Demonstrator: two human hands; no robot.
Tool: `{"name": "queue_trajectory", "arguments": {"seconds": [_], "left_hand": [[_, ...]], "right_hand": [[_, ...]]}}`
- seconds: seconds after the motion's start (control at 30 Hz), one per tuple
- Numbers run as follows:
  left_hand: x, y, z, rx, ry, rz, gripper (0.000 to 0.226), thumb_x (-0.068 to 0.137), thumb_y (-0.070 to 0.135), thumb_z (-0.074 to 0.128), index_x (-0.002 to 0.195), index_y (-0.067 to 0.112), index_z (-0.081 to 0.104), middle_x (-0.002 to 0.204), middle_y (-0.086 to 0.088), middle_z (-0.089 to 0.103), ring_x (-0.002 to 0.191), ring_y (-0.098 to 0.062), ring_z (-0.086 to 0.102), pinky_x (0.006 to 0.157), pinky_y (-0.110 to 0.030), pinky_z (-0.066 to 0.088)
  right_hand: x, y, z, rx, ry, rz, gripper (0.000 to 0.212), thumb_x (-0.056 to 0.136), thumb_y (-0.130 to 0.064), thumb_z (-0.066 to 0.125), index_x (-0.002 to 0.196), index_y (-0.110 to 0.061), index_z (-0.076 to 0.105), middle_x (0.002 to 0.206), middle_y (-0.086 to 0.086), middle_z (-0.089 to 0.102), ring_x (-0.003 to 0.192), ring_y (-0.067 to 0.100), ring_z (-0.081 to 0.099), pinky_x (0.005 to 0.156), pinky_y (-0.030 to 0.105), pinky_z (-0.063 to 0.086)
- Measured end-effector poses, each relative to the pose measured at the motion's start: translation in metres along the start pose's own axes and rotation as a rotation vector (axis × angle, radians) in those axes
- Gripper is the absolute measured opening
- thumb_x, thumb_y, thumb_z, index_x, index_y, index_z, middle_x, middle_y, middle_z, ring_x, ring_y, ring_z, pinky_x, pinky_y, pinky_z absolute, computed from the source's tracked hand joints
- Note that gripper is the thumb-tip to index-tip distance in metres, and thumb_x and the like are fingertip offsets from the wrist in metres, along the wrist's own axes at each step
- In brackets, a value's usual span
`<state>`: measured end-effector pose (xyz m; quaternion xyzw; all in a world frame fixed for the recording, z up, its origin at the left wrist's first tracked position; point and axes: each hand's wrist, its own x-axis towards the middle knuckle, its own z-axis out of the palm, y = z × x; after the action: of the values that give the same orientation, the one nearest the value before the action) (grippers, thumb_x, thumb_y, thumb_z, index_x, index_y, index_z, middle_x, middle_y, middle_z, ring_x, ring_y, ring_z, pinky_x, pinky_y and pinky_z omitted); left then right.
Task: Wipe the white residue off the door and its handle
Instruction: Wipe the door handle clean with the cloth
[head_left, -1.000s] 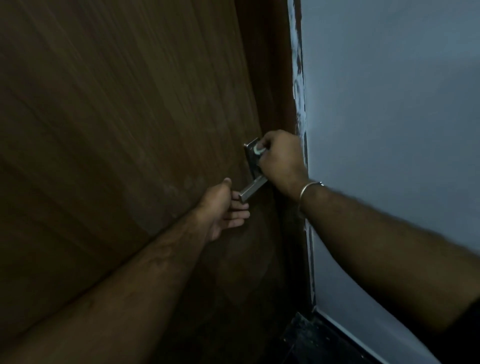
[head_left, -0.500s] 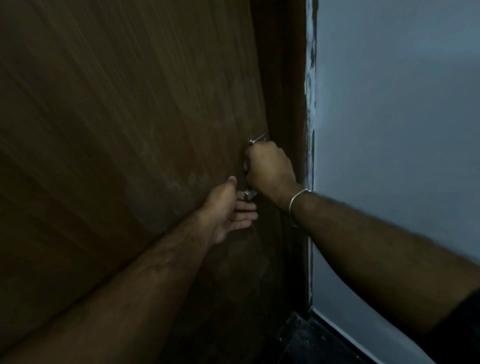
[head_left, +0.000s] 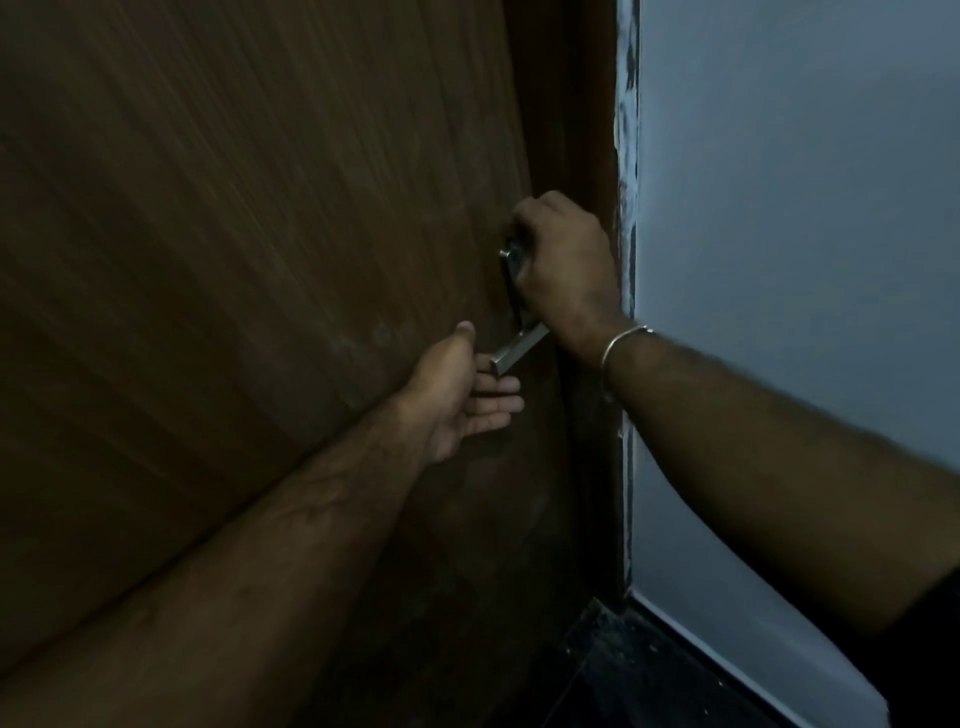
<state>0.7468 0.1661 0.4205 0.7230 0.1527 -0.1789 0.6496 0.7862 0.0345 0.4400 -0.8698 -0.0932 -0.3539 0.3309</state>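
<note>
The dark brown wooden door fills the left of the view. Its metal lever handle sits near the right edge, with the backplate partly covered. My right hand is a closed fist pressed on the upper backplate; the small pale cloth seen in it a second ago is hidden inside the fist. My left hand reaches from below, its thumb and curled fingers around the lever's free tip. Faint whitish smudges show on the door left of the handle.
A dark door frame runs beside the door, its edge flecked with white paint. A pale grey-blue wall fills the right side. Dark floor shows at the bottom right. A metal bangle circles my right wrist.
My right fist slid down over the lever half a second ago and has since moved back up onto the backplate, uncovering the lever. My left hand stayed at the lever's tip.
</note>
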Motion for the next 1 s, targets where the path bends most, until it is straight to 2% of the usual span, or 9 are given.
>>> {"name": "queue_trajectory", "arguments": {"seconds": [0.1, 0.2, 0.27, 0.4, 0.53, 0.63, 0.73, 0.8, 1.0], "left_hand": [[-0.003, 0.002, -0.003, 0.013, 0.013, -0.001, 0.052, 0.101, 0.054, 0.026, 0.105, 0.011, 0.055, 0.1, -0.015, 0.07, 0.087, -0.028, 0.071, 0.068, -0.036, 0.056], [-0.003, 0.005, -0.005, 0.022, 0.006, -0.003, 0.051, 0.101, 0.052, 0.028, 0.102, 0.012, 0.059, 0.1, -0.014, 0.071, 0.087, -0.027, 0.072, 0.066, -0.036, 0.057], [-0.002, 0.005, -0.005, 0.037, -0.008, 0.009, 0.045, 0.101, 0.049, 0.032, 0.107, 0.013, 0.059, 0.102, -0.013, 0.071, 0.089, -0.026, 0.072, 0.066, -0.035, 0.057], [0.001, -0.001, -0.001, 0.033, -0.004, 0.017, 0.036, 0.101, 0.042, 0.037, 0.123, 0.017, 0.052, 0.102, -0.012, 0.071, 0.087, -0.025, 0.072, 0.064, -0.034, 0.058], [-0.003, -0.002, -0.001, -0.016, 0.027, 0.03, 0.042, 0.101, 0.046, 0.033, 0.106, 0.017, 0.063, 0.079, -0.005, 0.072, 0.072, -0.019, 0.068, 0.059, -0.031, 0.052], [-0.009, 0.005, 0.001, -0.025, 0.058, 0.023, 0.048, 0.101, 0.05, 0.029, 0.098, 0.017, 0.062, 0.082, -0.006, 0.07, 0.075, -0.019, 0.066, 0.055, -0.03, 0.051], [-0.01, 0.011, 0.004, 0.043, 0.053, 0.025, 0.056, 0.1, 0.055, 0.024, 0.106, 0.012, 0.06, 0.1, -0.013, 0.07, 0.088, -0.027, 0.07, 0.067, -0.036, 0.054], [-0.009, 0.011, 0.006, 0.084, 0.062, 0.027, 0.054, 0.1, 0.055, 0.025, 0.107, 0.014, 0.059, 0.101, -0.013, 0.07, 0.089, -0.027, 0.071, 0.067, -0.036, 0.055], [-0.01, 0.007, 0.007, 0.108, 0.056, 0.044, 0.052, 0.101, 0.051, 0.025, 0.116, 0.014, 0.059, 0.09, -0.012, 0.066, 0.082, -0.025, 0.065, 0.073, -0.037, 0.055]], "right_hand": [[0.008, 0.005, -0.017, -0.086, -0.133, 0.043, 0.021, 0.088, -0.008, 0.064, 0.109, -0.013, 0.064, 0.112, 0.007, 0.061, 0.1, 0.023, 0.06, 0.086, 0.036, 0.054], [-0.005, 0.015, -0.025, -0.147, -0.356, 0.116, 0.027, 0.084, -0.01, 0.069, 0.111, -0.015, 0.063, 0.112, 0.007, 0.062, 0.104, 0.024, 0.061, 0.088, 0.035, 0.052], [-0.018, 0.019, -0.026, -0.143, -0.37, 0.101, 0.026, 0.084, -0.009, 0.068, 0.109, -0.014, 0.064, 0.115, 0.007, 0.056, 0.102, 0.021, 0.056, 0.087, 0.031, 0.049], [-0.042, 0.013, -0.014, -0.074, -0.253, 0.137, 0.025, 0.087, -0.007, 0.063, 0.111, -0.013, 0.064, 0.123, 0.006, 0.049, 0.104, 0.016, 0.05, 0.093, 0.028, 0.046], [-0.087, -0.024, 0.008, 0.123, -0.222, 0.04, 0.019, 0.085, -0.008, 0.064, 0.101, -0.018, 0.065, 0.111, -0.002, 0.053, 0.097, 0.009, 0.049, 0.081, 0.022, 0.046], [-0.096, -0.022, 0.011, 0.462, -0.199, 0.233, 0.024, 0.085, 0.001, 0.062, 0.09, -0.021, 0.07, 0.096, -0.014, 0.058, 0.091, 0.001, 0.057, 0.078, 0.014, 0.05], [-0.076, 0.001, 0.001, 0.607, 0.152, 0.463, 0.026, 0.088, -0.001, 0.062, 0.093, -0.026, 0.069, 0.1, -0.012, 0.064, 0.093, -0.004, 0.06, 0.075, 0.004, 0.047], [-0.058, 0.016, -0.003, 0.5, 0.264, 0.536, 0.023, 0.089, -0.002, 0.061, 0.094, -0.022, 0.071, 0.103, -0.007, 0.065, 0.092, -0.001, 0.059, 0.081, 0.012, 0.051], [-0.076, -0.01, 0.0, 0.215, -0.251, 0.13, 0.022, 0.085, 0.0, 0.061, 0.097, -0.017, 0.068, 0.109, -0.003, 0.06, 0.101, 0.009, 0.056, 0.089, 0.027, 0.053]]}}
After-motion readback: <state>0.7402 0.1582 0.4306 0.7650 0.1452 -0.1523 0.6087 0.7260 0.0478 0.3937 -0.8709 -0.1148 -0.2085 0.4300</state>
